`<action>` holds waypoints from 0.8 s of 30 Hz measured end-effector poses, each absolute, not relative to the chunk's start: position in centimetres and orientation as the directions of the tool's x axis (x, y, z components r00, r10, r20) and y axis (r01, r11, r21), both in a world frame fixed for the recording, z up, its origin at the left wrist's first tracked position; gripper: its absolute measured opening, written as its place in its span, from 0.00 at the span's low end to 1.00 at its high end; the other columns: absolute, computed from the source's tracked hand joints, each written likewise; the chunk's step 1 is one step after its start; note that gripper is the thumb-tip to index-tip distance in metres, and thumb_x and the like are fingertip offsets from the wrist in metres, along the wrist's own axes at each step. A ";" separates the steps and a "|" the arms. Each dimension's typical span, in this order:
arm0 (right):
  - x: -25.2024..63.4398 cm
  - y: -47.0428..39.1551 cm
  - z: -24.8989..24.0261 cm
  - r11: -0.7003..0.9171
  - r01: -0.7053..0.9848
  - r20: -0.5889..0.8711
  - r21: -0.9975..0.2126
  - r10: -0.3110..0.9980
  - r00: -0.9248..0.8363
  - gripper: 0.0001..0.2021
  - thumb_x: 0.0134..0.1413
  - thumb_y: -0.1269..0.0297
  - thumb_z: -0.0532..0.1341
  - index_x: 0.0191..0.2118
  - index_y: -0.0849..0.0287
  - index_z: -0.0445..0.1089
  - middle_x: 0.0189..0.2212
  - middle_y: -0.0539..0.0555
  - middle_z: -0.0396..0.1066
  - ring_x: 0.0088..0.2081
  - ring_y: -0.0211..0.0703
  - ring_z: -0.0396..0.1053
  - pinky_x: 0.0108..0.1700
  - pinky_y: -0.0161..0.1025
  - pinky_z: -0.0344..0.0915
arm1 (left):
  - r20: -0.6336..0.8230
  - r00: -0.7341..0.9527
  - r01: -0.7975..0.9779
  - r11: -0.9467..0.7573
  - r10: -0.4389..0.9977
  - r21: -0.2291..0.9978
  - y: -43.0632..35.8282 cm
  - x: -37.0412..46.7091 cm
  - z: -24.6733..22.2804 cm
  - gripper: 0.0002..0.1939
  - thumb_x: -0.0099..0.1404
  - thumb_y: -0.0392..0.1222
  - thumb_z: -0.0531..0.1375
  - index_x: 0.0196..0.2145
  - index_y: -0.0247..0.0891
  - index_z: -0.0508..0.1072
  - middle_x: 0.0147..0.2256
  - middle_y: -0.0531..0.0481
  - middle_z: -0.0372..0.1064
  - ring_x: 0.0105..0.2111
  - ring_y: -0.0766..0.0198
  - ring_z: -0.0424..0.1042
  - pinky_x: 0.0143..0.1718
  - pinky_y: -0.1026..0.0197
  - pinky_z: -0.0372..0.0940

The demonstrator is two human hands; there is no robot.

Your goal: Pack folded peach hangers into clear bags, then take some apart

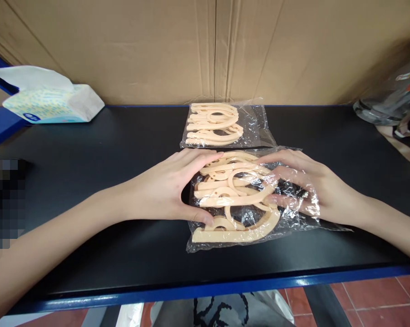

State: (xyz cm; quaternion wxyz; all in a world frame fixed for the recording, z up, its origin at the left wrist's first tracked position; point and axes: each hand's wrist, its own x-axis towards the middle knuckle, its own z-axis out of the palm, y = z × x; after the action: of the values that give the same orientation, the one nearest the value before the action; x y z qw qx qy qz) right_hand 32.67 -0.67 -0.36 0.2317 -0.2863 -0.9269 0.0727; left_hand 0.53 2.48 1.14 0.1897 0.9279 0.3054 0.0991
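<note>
A clear plastic bag [295, 222] lies flat on the table, holding several cream folding hangers [240, 200] stacked in a loose pile. My left hand [170, 188] grips the bag's left side, thumb at the near edge and fingers at the far one. From the right, my right hand [313, 186] reaches in with curled fingers against the hangers' rounded ends. Shiny film covers those fingers, and they appear to be inside the bag's mouth. Just behind lies a second clear bag [254, 125] with more cream hangers [216, 122] in it.
The black table [123, 254] has a blue front edge [205, 290]. At the back left stands a tissue pack [55, 102]. A clear plastic container [392, 97] and a beige strap [400, 147] are at the right. A cardboard wall [150, 50] closes off the back.
</note>
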 end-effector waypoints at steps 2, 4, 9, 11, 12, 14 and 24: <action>32.7 -0.6 -0.4 0.822 0.487 0.392 -0.296 0.569 -0.723 0.08 0.65 0.60 0.64 0.46 0.53 0.70 0.56 0.61 0.70 0.57 0.52 0.70 0.56 0.53 0.66 | 0.043 0.826 0.492 -0.756 0.562 0.431 2.7 0.2 1.4 0.58 0.57 0.69 0.69 0.73 0.43 0.48 0.68 0.36 0.55 0.67 0.42 0.58 0.66 0.44 0.58; 32.7 -0.6 -0.4 0.820 0.470 0.407 -0.327 0.571 -0.713 0.09 0.64 0.58 0.65 0.46 0.52 0.70 0.55 0.60 0.71 0.56 0.52 0.70 0.54 0.53 0.66 | 0.011 0.849 0.467 -0.760 0.528 0.452 2.9 -0.2 1.5 0.59 0.57 0.68 0.70 0.74 0.46 0.45 0.70 0.37 0.51 0.69 0.43 0.55 0.68 0.44 0.57; 32.8 -0.6 -0.6 0.830 0.430 0.436 -0.356 0.554 -0.710 0.09 0.62 0.60 0.67 0.45 0.53 0.70 0.53 0.59 0.71 0.55 0.52 0.70 0.53 0.52 0.65 | -0.065 0.865 0.464 -0.747 0.497 0.475 3.4 -0.8 1.7 0.63 0.53 0.66 0.73 0.74 0.50 0.43 0.74 0.39 0.43 0.73 0.43 0.45 0.71 0.41 0.51; 32.9 -0.7 -0.6 0.830 0.425 0.440 -0.360 0.553 -0.707 0.09 0.61 0.61 0.68 0.44 0.53 0.70 0.52 0.59 0.71 0.55 0.51 0.70 0.53 0.52 0.65 | -0.081 0.865 0.470 -0.742 0.495 0.479 3.4 -0.9 1.7 0.64 0.52 0.67 0.73 0.75 0.52 0.42 0.75 0.40 0.40 0.74 0.41 0.42 0.71 0.39 0.49; 32.9 -0.8 -0.5 0.828 0.429 0.444 -0.361 0.557 -0.702 0.09 0.61 0.61 0.68 0.44 0.53 0.70 0.52 0.58 0.71 0.55 0.51 0.70 0.53 0.51 0.65 | -0.084 0.865 0.471 -0.740 0.495 0.480 3.4 -0.9 1.7 0.65 0.52 0.68 0.73 0.75 0.53 0.42 0.75 0.40 0.39 0.74 0.40 0.42 0.71 0.38 0.49; 32.9 -0.9 -0.5 0.826 0.434 0.446 -0.360 0.561 -0.697 0.08 0.60 0.61 0.68 0.43 0.53 0.71 0.51 0.57 0.71 0.53 0.50 0.71 0.52 0.51 0.65 | -0.085 0.861 0.476 -0.737 0.501 0.479 3.3 -0.9 1.7 0.65 0.51 0.68 0.73 0.75 0.53 0.41 0.75 0.40 0.38 0.74 0.39 0.41 0.71 0.37 0.49; 31.8 -1.6 -0.4 0.802 0.453 0.397 -0.389 0.590 -0.703 0.12 0.61 0.60 0.67 0.48 0.53 0.69 0.48 0.57 0.74 0.49 0.51 0.72 0.49 0.51 0.69 | -0.142 0.827 0.542 -0.703 0.545 0.460 2.8 -0.3 2.1 0.63 0.52 0.71 0.71 0.75 0.48 0.45 0.75 0.40 0.38 0.74 0.41 0.41 0.71 0.39 0.49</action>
State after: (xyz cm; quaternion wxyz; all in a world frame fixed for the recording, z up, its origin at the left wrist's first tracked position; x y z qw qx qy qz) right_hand 31.76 -1.62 -0.42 0.2588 -0.2855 -0.9133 0.1320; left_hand -0.25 2.78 2.06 0.2486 0.9227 0.2945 0.0024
